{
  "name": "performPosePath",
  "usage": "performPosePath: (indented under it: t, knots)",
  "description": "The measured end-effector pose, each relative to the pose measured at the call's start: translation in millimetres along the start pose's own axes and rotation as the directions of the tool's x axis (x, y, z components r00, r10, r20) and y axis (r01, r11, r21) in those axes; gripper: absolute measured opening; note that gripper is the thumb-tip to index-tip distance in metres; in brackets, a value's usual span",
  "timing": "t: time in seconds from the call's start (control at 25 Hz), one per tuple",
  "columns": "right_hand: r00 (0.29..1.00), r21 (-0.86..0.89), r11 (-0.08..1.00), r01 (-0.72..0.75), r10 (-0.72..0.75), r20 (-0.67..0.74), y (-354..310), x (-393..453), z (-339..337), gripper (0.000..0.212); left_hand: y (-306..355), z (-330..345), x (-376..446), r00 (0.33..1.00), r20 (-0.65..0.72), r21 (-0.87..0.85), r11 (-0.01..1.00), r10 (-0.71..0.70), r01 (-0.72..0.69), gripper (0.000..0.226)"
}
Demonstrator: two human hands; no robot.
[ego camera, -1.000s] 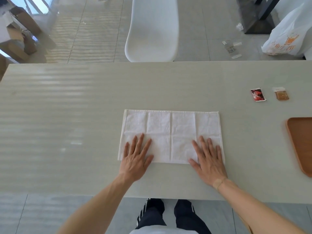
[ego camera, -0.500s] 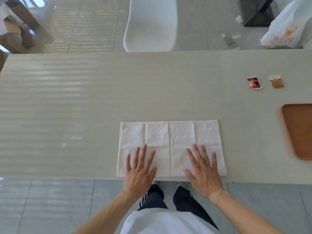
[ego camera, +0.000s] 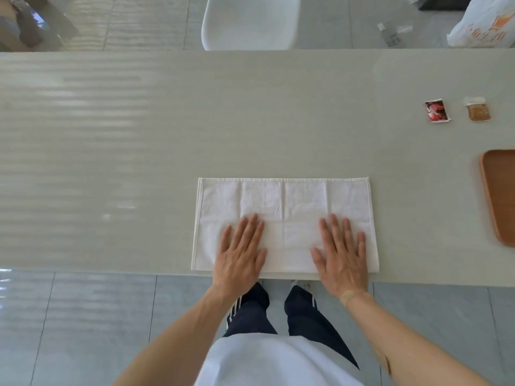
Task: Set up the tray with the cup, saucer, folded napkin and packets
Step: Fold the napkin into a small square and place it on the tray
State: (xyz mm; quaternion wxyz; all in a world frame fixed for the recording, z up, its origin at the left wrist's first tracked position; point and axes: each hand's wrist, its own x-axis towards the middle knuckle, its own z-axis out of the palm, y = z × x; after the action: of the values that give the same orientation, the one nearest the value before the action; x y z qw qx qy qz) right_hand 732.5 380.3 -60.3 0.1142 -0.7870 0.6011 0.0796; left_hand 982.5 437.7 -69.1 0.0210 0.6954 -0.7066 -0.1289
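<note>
Pressing flat on 1 white napkin (ego camera: 284, 207), both hands have their fingers straight and a little spread, nothing pinched or curled. Left hand (ego camera: 241, 256) sits on the lower left part of the cloth, right hand (ego camera: 342, 259) on the lower right part, palms down, heels of the palms at the near edge of the table (ego camera: 139, 135). The napkin lies as a wide rectangle in the lower middle of the frame, its near edge right along the table edge, with crease lines cutting it into panels and a hem visible along the top and sides.

Counting the rest: 2 packets up in the upper right of the frame, lying side by side but apart. 1 red packet (ego camera: 437, 111) on the left, 1 brown packet (ego camera: 478, 112) with a clear top on the right. Below them at the right edge is 1 brown tray (ego camera: 498, 196), only partly in the frame, well apart from the napkin.

Off the table: 1 white chair (ego camera: 250, 23) at top center, 1 white plastic bag (ego camera: 485, 26) with orange print at the top right corner, and some small bits of litter (ego camera: 390, 34) on the floor near it. At the bottom of the frame you can see 2 legs in dark striped pants.
</note>
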Motion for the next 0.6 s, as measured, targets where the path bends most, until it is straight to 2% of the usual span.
performPosePath:
  t: [0.16, 0.36, 0.48, 0.6]
  knots:
    - [0.992, 0.054, 0.99, -0.129, 0.128, 0.021, 31, -13, -5, 0.071, -67, -10, -23, 0.996, -0.003, 0.043, 0.995, -0.089, 0.089, 0.064]
    - [0.989, 0.08, 0.986, -0.149, 0.146, 0.035, 24, -21, -8, 0.072, -75, -17, -27, 0.989, 0.055, 0.084, 0.988, -0.134, 0.129, 0.066]
    - [1.0, 0.061, 0.998, -0.01, 0.01, 0.011, 12, -5, -18, 0.066, -69, -28, -9, 0.996, 0.04, 0.088, 0.993, -0.085, 0.081, 0.065]
    - [0.987, 0.048, 0.986, 0.158, -0.158, 0.005, -22, 32, -28, 0.062, -30, -35, 38, 0.999, 0.032, 0.033, 0.999, 0.033, -0.034, 0.064]
